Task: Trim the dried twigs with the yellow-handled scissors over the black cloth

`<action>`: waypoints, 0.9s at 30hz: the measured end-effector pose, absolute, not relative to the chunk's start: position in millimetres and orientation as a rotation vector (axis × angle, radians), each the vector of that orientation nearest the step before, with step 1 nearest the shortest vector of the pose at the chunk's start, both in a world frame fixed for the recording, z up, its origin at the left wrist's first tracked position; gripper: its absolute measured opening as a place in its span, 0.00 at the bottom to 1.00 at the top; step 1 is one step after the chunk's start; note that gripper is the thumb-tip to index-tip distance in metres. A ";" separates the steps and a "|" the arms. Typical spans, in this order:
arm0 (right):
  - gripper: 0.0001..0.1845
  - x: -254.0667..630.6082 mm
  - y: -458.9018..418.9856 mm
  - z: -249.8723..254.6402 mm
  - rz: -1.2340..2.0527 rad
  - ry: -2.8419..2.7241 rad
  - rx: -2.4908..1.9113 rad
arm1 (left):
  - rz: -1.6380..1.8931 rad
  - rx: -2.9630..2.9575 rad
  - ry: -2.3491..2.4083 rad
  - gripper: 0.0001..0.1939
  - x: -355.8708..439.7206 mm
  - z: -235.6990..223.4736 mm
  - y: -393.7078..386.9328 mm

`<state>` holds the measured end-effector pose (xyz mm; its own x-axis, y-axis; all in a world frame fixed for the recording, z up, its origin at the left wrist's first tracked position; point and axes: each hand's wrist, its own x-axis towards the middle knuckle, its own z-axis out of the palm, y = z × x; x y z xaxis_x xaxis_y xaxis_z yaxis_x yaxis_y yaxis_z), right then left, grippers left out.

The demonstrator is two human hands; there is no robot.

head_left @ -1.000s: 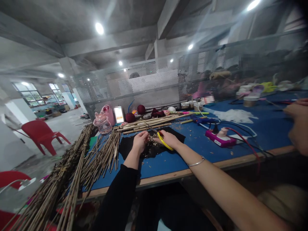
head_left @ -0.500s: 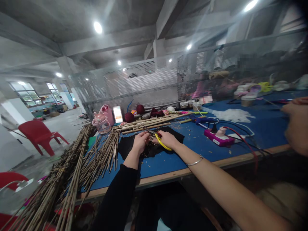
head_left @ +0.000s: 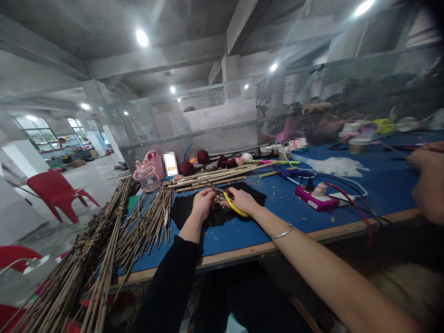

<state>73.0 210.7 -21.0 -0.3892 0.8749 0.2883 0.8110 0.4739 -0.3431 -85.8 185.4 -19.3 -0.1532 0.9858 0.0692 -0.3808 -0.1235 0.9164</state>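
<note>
My right hand (head_left: pixel 243 201) is closed on yellow-handled scissors (head_left: pixel 231 206), whose blades point up and to the left. Facing it, my left hand (head_left: pixel 203 203) has its fingers pinched together close to the blades; whatever they hold is too small to make out. Both hands are over a black cloth (head_left: pixel 179 210) spread on the blue tabletop (head_left: pixel 225 243). Small pale cut bits (head_left: pixel 219 200) lie on the cloth between the hands, and more are scattered around it.
Bundled thin sticks (head_left: pixel 145 224) lie left of the cloth. Behind are long peeled rods (head_left: pixel 211 179), dark red yarn balls (head_left: pixel 187 168) and a pink pot (head_left: pixel 147 172). A purple power strip (head_left: pixel 317 199) with cables sits right. Another person's hand (head_left: pixel 430 180) is at the far right.
Hardly anything differs. Both hands and the scissors keep the same place over the cloth, and the view has shifted very slightly.
</note>
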 end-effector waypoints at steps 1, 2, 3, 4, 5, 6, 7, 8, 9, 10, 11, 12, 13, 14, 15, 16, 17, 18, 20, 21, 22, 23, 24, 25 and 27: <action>0.28 73.1 211.5 -21.2 0.206 -2.294 -1.411 | 1.544 0.908 0.942 0.12 -85.9 -19.1 185.1; 0.28 73.2 212.6 -21.6 0.210 -2.287 -1.413 | 1.545 0.908 0.937 0.12 -85.9 -18.9 184.7; 0.27 73.4 213.6 -22.0 0.216 -2.281 -1.411 | 1.548 0.906 0.936 0.12 -85.9 -18.6 184.2; 0.27 73.6 214.7 -22.5 0.225 -2.279 -1.404 | 1.551 0.900 0.941 0.12 -85.9 -18.2 183.8; 0.27 73.8 215.7 -23.0 0.235 -2.281 -1.396 | 1.555 0.892 0.951 0.11 -85.9 -17.9 183.5; 0.27 74.0 216.3 -23.3 0.241 -2.285 -1.389 | 1.560 0.883 0.961 0.11 -85.9 -17.6 183.3; 0.27 74.0 216.7 -23.5 0.237 -2.289 -1.390 | 1.567 0.874 0.971 0.11 -86.0 -17.4 183.1; 0.27 74.0 216.6 -23.5 0.222 -2.293 -1.398 | 1.577 0.866 0.978 0.11 -86.0 -17.1 183.1; 0.27 73.9 216.2 -23.2 0.199 -2.294 -1.412 | 1.588 0.856 0.983 0.11 -86.0 -17.0 183.2; 0.28 73.7 215.3 -22.8 0.175 -2.292 -1.426 | 1.597 0.849 0.986 0.12 -86.0 -16.9 183.4; 0.28 73.4 214.1 -22.1 0.156 -2.290 -1.440 | 1.601 0.846 0.985 0.12 -85.8 -16.8 183.5; 0.29 73.1 212.7 -21.4 0.147 -2.291 -1.447 | 1.599 0.849 0.981 0.12 -85.6 -16.7 183.6; 0.29 72.8 211.3 -20.6 0.148 -2.296 -1.448 | 1.593 0.859 0.974 0.12 -85.4 -16.6 183.7; 0.30 72.6 210.0 -19.8 0.155 -2.301 -1.445 | 1.584 0.872 0.966 0.11 -85.1 -16.5 183.7; 0.30 72.4 208.9 -19.1 0.165 -2.307 -1.442 | 1.578 0.887 0.958 0.10 -84.8 -16.4 183.5; 0.30 72.3 208.1 -18.6 0.175 -2.312 -1.441 | 1.573 0.900 0.952 0.09 -84.6 -16.3 183.4; 0.29 72.3 207.7 -18.2 0.185 -2.315 -1.441 | 1.569 0.909 0.950 0.08 -84.5 -16.1 183.2; 0.29 72.3 207.6 -18.0 0.195 -2.316 -1.441 | 1.567 0.914 0.949 0.08 -84.4 -16.0 183.0; 0.28 72.4 208.4 -18.0 0.207 -2.312 -1.449 | 1.566 0.910 0.949 0.09 -84.6 -15.8 182.9; 0.28 72.4 209.0 -18.0 0.208 -2.310 -1.453 | 1.570 0.900 0.949 0.10 -84.8 -15.8 182.9; 0.28 72.4 209.7 -18.1 0.205 -2.305 -1.460 | 1.576 0.887 0.946 0.10 -85.0 -15.8 183.0; 0.27 72.4 210.5 -18.2 0.204 -2.301 -1.465 | 1.586 0.872 0.944 0.11 -85.2 -15.9 183.1; 0.27 72.3 211.1 -18.3 0.206 -2.297 -1.470 | 1.596 0.859 0.944 0.11 -85.3 -16.0 183.3; 0.27 72.2 211.5 -18.3 0.213 -2.295 -1.471 | 1.603 0.851 0.947 0.11 -85.4 -16.0 183.3; 0.26 71.9 211.9 -18.3 0.227 -2.291 -1.473 | 1.614 0.844 0.958 0.10 -85.3 -15.8 183.3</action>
<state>71.9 211.9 -18.3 -0.3609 0.8993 0.2470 0.8335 0.4298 -0.3471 -85.3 183.3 -15.8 -0.2214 0.9733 0.0611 -0.4123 -0.1502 0.8986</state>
